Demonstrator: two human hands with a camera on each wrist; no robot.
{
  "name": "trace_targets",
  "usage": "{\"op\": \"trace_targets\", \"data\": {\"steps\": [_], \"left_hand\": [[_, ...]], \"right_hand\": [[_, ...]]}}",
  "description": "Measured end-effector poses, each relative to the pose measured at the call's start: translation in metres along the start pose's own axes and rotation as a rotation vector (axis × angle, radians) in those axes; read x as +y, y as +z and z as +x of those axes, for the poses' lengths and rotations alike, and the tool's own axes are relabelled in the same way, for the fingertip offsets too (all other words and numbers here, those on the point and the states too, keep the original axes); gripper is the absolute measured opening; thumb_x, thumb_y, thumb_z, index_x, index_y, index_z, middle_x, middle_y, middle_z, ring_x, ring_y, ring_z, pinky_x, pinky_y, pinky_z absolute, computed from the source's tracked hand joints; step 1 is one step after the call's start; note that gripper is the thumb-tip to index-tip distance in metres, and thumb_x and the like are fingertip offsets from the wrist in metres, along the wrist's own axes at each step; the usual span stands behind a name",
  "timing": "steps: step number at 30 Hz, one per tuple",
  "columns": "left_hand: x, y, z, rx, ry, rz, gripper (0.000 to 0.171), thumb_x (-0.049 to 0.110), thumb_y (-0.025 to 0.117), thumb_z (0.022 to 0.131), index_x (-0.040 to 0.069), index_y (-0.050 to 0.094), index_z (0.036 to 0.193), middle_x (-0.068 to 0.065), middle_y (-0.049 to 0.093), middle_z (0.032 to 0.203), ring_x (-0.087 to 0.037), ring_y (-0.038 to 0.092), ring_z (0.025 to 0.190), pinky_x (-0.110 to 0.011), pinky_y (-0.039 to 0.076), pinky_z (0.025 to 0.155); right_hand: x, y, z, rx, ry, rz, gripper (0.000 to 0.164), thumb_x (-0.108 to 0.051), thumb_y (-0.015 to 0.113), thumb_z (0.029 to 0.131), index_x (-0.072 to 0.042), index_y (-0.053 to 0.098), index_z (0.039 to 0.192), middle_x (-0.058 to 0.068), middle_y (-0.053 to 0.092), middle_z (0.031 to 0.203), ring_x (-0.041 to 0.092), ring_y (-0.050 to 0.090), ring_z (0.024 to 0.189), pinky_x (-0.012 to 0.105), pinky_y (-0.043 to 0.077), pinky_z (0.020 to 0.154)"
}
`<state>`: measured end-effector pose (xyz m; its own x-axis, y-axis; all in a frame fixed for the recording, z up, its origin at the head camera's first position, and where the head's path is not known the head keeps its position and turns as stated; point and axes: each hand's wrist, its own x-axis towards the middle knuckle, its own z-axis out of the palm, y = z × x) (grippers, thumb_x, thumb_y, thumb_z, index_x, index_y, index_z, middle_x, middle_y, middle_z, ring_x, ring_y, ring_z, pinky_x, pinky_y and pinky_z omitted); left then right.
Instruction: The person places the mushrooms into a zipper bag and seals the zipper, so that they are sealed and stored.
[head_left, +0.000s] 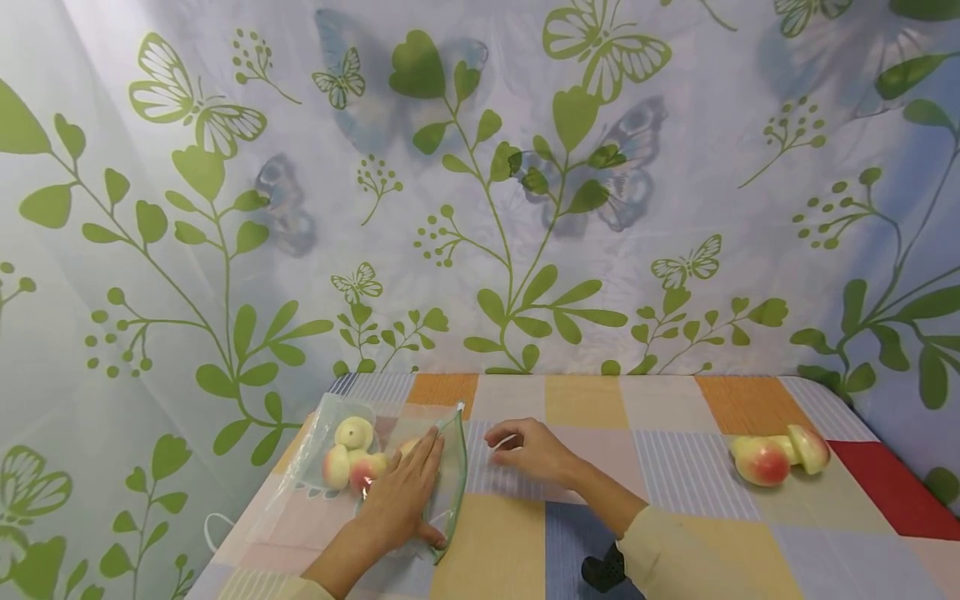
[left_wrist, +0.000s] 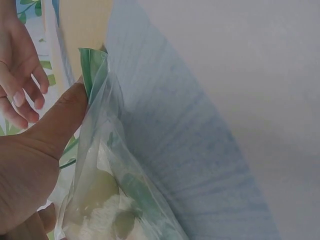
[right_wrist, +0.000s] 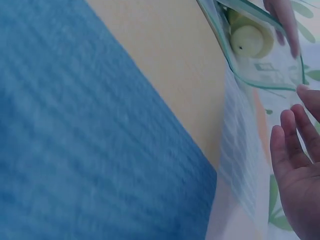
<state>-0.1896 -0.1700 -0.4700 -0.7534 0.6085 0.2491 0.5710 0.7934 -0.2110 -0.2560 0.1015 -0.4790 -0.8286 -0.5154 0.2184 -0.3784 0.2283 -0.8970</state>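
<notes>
A clear zip bag [head_left: 300,508] with a green edge lies on the left of the table, its mouth facing right. Several pale yellow and red peach-like fruits [head_left: 354,433] are inside it. Across the bag lies my left hand [head_left: 401,496], fingers straight, the thumb touching the green edge [left_wrist: 92,67] in the left wrist view. My right hand [head_left: 531,446] hovers just right of the bag's mouth, fingers loosely bent, holding nothing. In the right wrist view the mouth gapes, with a round fruit [right_wrist: 247,41] visible inside.
More peach-like fruits [head_left: 763,460] lie together on the right of the table. A patchwork cloth [head_left: 495,533] covers the tabletop. Behind it hangs a curtain [head_left: 480,208] with green leaves and butterflies. A dark object [head_left: 603,571] shows beside the right sleeve.
</notes>
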Motion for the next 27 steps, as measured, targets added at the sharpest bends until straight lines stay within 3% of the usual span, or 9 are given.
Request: {"op": "trace_targets", "data": {"steps": [14,27], "left_hand": [[-0.001,0.002,0.001,-0.004,0.003,0.001,0.146,0.068,0.090,0.050,-0.010,0.028,0.157,-0.026,0.028,0.164,-0.036,0.035,0.148,-0.058,0.041,0.109],[0.000,0.000,0.001,-0.009,-0.007,-0.005,0.146,0.067,0.091,0.050,-0.009,0.028,0.157,-0.026,0.028,0.164,-0.036,0.036,0.147,-0.058,0.041,0.109]], "right_hand": [[0.002,-0.049,-0.025,0.054,0.043,-0.030,0.031,-0.007,0.074,0.096,0.005,0.068,0.124,0.022,0.065,0.124,0.031,0.067,0.110,0.034,0.057,0.086],[0.000,-0.076,-0.043,0.078,0.043,-0.092,0.028,-0.010,0.074,0.096,0.000,0.070,0.122,0.021,0.066,0.123,0.033,0.067,0.109,0.034,0.057,0.086]]}}
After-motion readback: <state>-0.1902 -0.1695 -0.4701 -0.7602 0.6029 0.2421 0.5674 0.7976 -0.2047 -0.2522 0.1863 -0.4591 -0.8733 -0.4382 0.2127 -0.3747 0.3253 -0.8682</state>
